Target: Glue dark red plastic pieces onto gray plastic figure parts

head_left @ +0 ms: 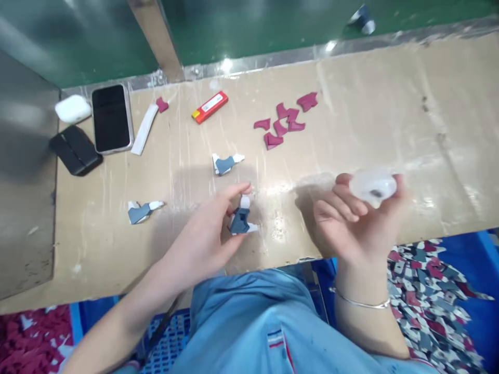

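My left hand [206, 234] is closed round a grey-blue and white plastic part [240, 221], pinched between thumb and fingers just above the worktable. My right hand [360, 221], raised to the right, grips a translucent white rounded object [373, 185], slightly blurred, with a dark spot in it. Two similar grey-blue and white parts lie on the table: one [225, 164] beyond my left hand, another [140, 212] to its left. Several loose dark-red pieces [287, 115] are scattered further back, between my hands.
At the back left of the table [117, 249] lie a phone [112, 118], a white case [73, 108], a black case [76, 150], a white strip [144, 130] and a red box [210, 107]. Below the edge, a blue bin [479, 259] holds mixed parts; red pieces [35, 337] lie lower left.
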Demonstrator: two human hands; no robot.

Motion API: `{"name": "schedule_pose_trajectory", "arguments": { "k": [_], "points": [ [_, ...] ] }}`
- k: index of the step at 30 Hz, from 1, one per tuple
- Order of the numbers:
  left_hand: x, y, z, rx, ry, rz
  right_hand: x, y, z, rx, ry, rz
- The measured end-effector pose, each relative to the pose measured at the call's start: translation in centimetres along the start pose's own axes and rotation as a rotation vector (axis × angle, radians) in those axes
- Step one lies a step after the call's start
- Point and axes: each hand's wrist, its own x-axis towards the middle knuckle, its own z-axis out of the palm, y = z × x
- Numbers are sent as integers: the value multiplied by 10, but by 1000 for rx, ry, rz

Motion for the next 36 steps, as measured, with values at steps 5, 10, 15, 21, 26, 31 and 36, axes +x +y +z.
{"name": "schedule_pose_trajectory", "arguments": {
  "k": [5, 10, 15, 21, 26, 31, 36],
  "points": [
    [61, -18, -17, 178, -74, 106, 21, -8, -48, 393, -154, 118],
    [76, -37, -18, 148, -120, 37, -1, 1, -17, 199, -142, 92],
    [42, -56, -42, 161, 1, -59, 15, -3, 31, -750, -228, -150],
    [-2, -55, -57, 230, 266, -85, 110, -7, 55, -1459, -326, -373],
    [-30, -35, -30, 141, 379, -90, 129, -1, 50, -1493, -377, -344],
    [-36, -25, 8, -113, 358, -142, 113, 0, 33, -1454, -364, -308],
    [-36, -18, 32, -335, 305, -263, 95, 3, 19, -1386, -305, -283]
  ]
}}
